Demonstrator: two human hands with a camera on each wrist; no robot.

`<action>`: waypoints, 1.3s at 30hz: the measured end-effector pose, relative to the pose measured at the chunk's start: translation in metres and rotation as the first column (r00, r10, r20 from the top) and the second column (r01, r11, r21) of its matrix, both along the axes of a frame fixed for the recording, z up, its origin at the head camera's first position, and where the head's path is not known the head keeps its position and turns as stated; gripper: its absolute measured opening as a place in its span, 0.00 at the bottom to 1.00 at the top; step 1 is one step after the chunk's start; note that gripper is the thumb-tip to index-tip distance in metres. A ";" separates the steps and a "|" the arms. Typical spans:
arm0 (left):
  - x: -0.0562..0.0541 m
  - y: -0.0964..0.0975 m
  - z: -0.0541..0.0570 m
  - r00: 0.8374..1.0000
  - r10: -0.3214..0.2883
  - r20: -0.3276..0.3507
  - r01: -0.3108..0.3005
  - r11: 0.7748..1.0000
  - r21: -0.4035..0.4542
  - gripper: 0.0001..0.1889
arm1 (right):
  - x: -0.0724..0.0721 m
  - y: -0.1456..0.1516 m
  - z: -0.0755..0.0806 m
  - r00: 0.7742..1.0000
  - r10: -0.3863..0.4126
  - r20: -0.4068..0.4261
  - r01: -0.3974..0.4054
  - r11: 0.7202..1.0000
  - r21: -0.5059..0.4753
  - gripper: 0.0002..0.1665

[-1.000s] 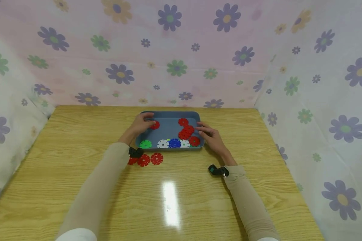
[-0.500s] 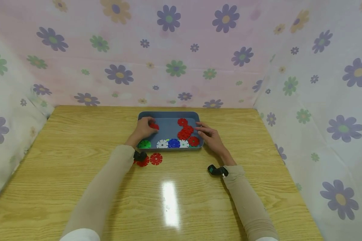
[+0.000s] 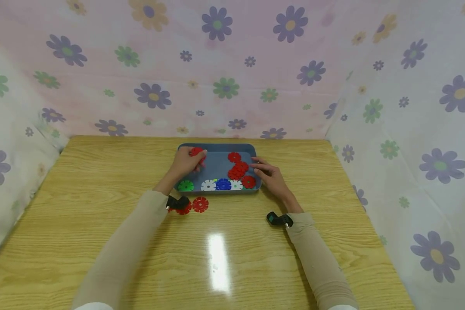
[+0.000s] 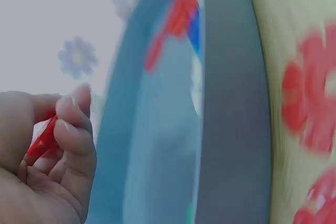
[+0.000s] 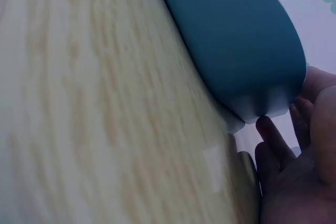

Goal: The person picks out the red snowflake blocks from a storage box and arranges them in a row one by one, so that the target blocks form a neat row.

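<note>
My left hand (image 3: 185, 162) is raised over the left part of a blue-grey tray (image 3: 217, 147), pinching a red notched plastic disc (image 3: 196, 151) between thumb and fingers. In the left wrist view the red disc (image 4: 43, 142) shows edge-on in the curled fingers. At the tray's right end my right hand (image 3: 273, 177) holds the rim, with some fingertips reaching over it. Lower fingers (image 5: 273, 137) touch the tray's outer wall (image 5: 247, 40) in the right wrist view. A cluster of red discs (image 3: 238, 170) lies inside, on the right.
Along the tray's front side lie a green disc (image 3: 186, 186), white discs (image 3: 208, 185) and a blue disc (image 3: 223, 184). Several red discs (image 3: 200, 204) lie on the wooden table (image 3: 170, 262) before the tray, partly hidden by the left wrist camera. Flowered cloth (image 3: 201, 73) hangs behind.
My left hand reached down to the red disc in the tray's left part, took hold of it and lifted it. The right hand stays where it was on the tray.
</note>
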State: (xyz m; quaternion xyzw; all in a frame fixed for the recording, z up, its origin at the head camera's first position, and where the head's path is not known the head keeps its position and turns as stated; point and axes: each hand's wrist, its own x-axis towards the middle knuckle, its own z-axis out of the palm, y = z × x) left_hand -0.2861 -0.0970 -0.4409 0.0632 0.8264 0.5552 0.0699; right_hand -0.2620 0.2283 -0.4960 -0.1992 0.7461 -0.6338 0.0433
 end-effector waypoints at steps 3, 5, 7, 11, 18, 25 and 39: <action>0.015 0.006 0.012 0.992 -0.042 0.117 0.022 0.985 0.172 0.18 | -0.006 0.003 -0.011 1.000 -0.004 -0.008 0.004 1.000 -0.004 0.19; 0.027 0.010 0.019 0.977 -0.081 0.199 0.029 0.967 0.252 0.17 | -0.008 0.005 -0.016 1.000 -0.006 -0.016 0.006 1.000 -0.004 0.19; 0.040 0.013 0.022 0.958 -0.139 0.249 0.057 0.949 0.311 0.16 | -0.009 0.006 -0.018 1.000 -0.007 -0.024 0.007 1.000 -0.001 0.19; 0.068 0.016 0.015 0.932 -0.266 0.247 0.153 0.904 0.399 0.14 | -0.009 0.006 -0.018 1.000 -0.009 -0.026 0.009 1.000 0.000 0.19; 0.116 0.030 -0.018 0.902 -0.318 0.291 0.143 0.857 0.495 0.18 | -0.004 0.002 -0.010 1.000 -0.006 0.002 0.006 1.000 -0.009 0.19; 0.150 0.051 -0.044 0.834 -0.339 0.436 -0.013 0.776 0.630 0.27 | 0.006 -0.004 0.012 1.000 0.003 0.003 -0.003 1.000 0.006 0.19; 0.158 0.067 -0.056 0.792 -0.331 0.512 -0.222 0.625 0.748 0.20 | 0.006 -0.005 0.013 1.000 0.006 -0.004 -0.006 1.000 0.001 0.19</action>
